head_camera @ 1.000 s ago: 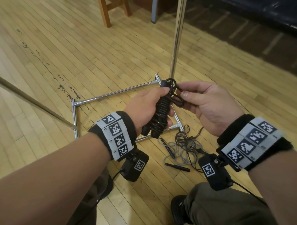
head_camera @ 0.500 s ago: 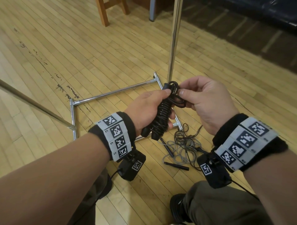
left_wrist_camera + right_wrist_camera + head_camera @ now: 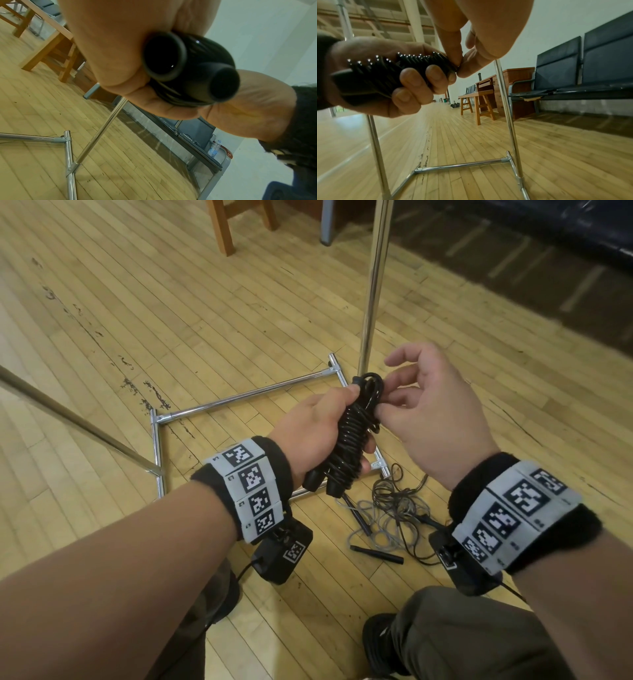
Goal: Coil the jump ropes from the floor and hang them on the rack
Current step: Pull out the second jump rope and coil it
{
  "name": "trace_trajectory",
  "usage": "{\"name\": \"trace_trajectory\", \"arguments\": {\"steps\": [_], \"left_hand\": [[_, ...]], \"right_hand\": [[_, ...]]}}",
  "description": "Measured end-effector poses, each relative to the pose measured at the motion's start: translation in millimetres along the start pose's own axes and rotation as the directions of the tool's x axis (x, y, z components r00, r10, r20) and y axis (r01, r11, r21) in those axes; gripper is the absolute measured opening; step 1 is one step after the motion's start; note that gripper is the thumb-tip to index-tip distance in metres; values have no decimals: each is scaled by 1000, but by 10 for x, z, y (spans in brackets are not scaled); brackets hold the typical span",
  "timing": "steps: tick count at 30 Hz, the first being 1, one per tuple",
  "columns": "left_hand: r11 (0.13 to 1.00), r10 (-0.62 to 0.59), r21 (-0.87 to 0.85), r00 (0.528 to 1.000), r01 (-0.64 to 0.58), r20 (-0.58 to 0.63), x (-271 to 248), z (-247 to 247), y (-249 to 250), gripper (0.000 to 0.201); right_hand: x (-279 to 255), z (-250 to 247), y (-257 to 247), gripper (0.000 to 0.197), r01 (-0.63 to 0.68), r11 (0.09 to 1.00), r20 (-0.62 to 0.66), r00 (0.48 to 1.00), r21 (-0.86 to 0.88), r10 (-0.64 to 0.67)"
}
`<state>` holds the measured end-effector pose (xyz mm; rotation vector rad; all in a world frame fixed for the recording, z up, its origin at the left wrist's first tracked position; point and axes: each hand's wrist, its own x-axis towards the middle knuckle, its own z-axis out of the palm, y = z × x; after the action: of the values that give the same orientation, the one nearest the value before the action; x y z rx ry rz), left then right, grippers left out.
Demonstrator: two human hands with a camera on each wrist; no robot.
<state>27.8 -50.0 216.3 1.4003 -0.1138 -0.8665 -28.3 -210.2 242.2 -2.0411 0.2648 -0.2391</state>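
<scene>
The left hand [image 3: 318, 428] is gripping the coiled black jump rope [image 3: 349, 436] in a full fist above the rack [image 3: 246, 397] base, while the right hand [image 3: 435, 412], at its 3 o'clock, is pinching the top loop.

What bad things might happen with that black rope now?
1. The right hand only pinches the end loop of the black rope; if it slips, the wraps might spring loose.
2. The grey rope lies tangled on the floor by the person's shoe; stepping could snag it.
</scene>
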Motion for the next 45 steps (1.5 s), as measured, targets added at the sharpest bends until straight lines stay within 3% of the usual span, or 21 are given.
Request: {"name": "trace_trajectory", "arguments": {"steps": [6, 10, 13, 18, 21, 25, 30, 33, 38, 41, 45], "left_hand": [[990, -23, 138, 1000, 21, 12, 29, -79, 32, 40], [955, -68, 289, 998, 65, 3, 19, -169, -12, 35], [943, -98, 322, 995, 82, 35, -21, -245, -10, 32], [896, -133, 434, 989, 93, 64, -67, -304, 38, 31], [780, -104, 625, 992, 35, 75, -85, -294, 23, 30], [494, -56, 869, 996, -29, 65, -95, -300, 9, 37], [397, 79, 917, 997, -28, -4, -66, -281, 38, 35], [508, 96, 861, 995, -24, -29, -52, -261, 18, 33], [842, 41, 539, 997, 0, -65, -59, -215, 0, 43], [910, 4, 414, 998, 19, -55, -50, -214, -4, 30], [963, -88, 257, 996, 77, 29, -48, -212, -30, 18]], "right_hand": [[-15, 20, -58, 50, 60, 989, 54, 997, -135, -53], [-7, 32, -58, 27, 54, 966, 160, 987, -254, -14], [18, 4, -59, 15, 49, 968, 209, 978, -246, 4], [63, -16, -67, 3, 56, 964, 200, 980, -261, -3], [88, -17, -48, 8, -14, 978, 161, 986, -209, 48], [102, -35, -57, 11, -138, 990, 135, 981, -36, 142], [104, -21, -95, 12, -96, 988, 52, 995, 117, 91], [88, 44, -90, 6, -147, 960, 75, 988, 238, 133], [89, 81, -10, 18, -183, 964, 239, 962, 195, 134], [86, 91, 6, 20, -168, 960, 339, 937, 224, 85], [89, 92, -1, 14, -107, 976, 353, 935, 192, 33]]}}
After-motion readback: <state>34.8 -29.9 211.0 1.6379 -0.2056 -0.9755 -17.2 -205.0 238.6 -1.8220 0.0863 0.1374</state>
